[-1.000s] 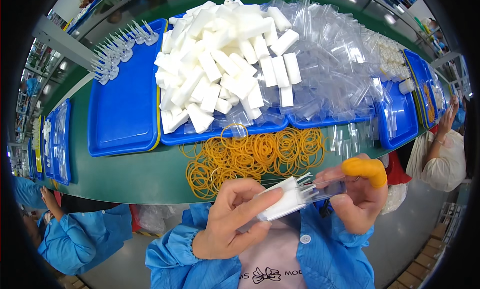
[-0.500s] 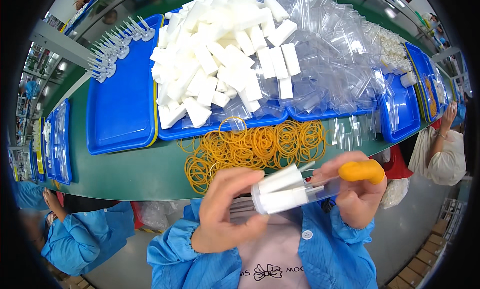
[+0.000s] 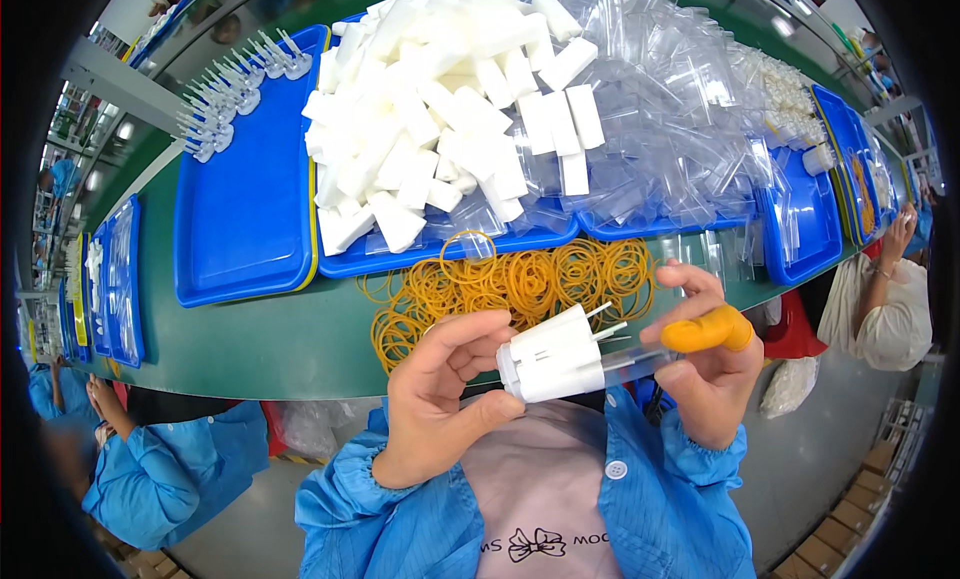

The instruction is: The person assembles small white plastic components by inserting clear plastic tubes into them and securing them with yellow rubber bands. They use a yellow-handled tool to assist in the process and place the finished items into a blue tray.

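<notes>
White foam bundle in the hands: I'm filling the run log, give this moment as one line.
left hand: grips white foam bundle | right hand: holds clear bag at bundle's end | rubber bands: on green table

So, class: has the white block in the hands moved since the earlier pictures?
Yes. The white block has swung from tilted to nearly level and dropped slightly further below the rubber bands, held between left hand and right hand.

Surface: long green bench point(image 3: 250, 339) | Floor: grey, seen below bench edge point(image 3: 830, 459) | Light: ceiling lamps reflected overhead point(image 3: 125, 129) | Frame: grey metal rail point(image 3: 120, 84)
</notes>
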